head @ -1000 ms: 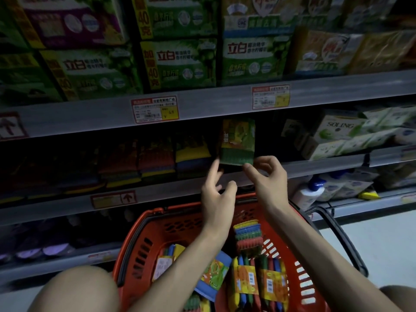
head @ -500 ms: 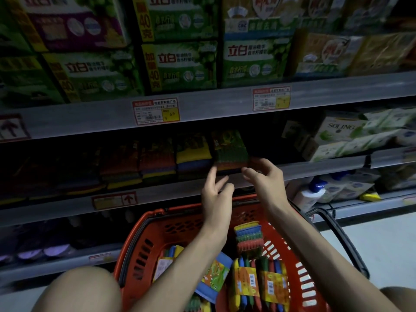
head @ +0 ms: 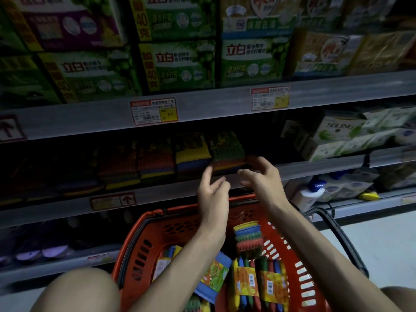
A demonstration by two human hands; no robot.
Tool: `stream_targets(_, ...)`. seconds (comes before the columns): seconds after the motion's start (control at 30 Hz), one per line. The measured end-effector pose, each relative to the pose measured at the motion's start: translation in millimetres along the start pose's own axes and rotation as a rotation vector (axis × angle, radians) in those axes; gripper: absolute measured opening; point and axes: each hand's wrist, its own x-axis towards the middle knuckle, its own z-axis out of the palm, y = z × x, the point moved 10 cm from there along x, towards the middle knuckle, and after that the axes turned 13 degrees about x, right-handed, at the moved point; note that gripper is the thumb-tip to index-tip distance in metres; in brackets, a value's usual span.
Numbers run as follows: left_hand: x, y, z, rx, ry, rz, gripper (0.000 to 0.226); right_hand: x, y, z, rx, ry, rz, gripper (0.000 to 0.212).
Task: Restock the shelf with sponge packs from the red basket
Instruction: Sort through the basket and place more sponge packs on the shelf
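A multicoloured sponge pack (head: 227, 152) leans back at the right end of a row of sponge packs (head: 155, 161) on the dim middle shelf. My left hand (head: 212, 190) hovers just below its lower left corner, fingers relaxed and holding nothing. My right hand (head: 263, 176) is at the lower right corner, loosely curved fingertips touching the pack. Below my arms stands the red basket (head: 144, 224), holding several more sponge packs (head: 254, 282), one of them standing upright (head: 247, 237).
Green detergent boxes (head: 177, 64) fill the shelf above, over price tags (head: 154, 111). White boxes (head: 342, 136) sit right of the sponges, with dark open shelf space between. A white bottle with a blue cap (head: 310, 192) stands lower right. My knee (head: 78, 289) is bottom left.
The pack was upright between my fingertips at the shelf edge; it has gone back onto the shelf and tilted into the row. Both hands have dropped slightly from it.
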Motion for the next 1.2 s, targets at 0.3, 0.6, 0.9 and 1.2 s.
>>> stream_targets(0.3, 2, 0, -4, -0.003, 0.04, -0.008, 0.058, -2, -2, 0, -0.015, 0.004, -0.01, 0.033)
stream_targets(0.6, 3, -12, -25, -0.046, 0.182, -0.043, 0.033, -8, 2, 0, -0.062, 0.015, 0.023, 0.05)
stream_targets(0.9, 2, -21, -38, -0.081, 0.223, -0.098, 0.031, -10, 1, 0, -0.068, 0.021, 0.028, 0.053)
stream_targets(1.2, -2, -12, -38, -0.026, 0.174, -0.013, 0.026, -13, 2, 0, -0.095, 0.015, 0.04, 0.054)
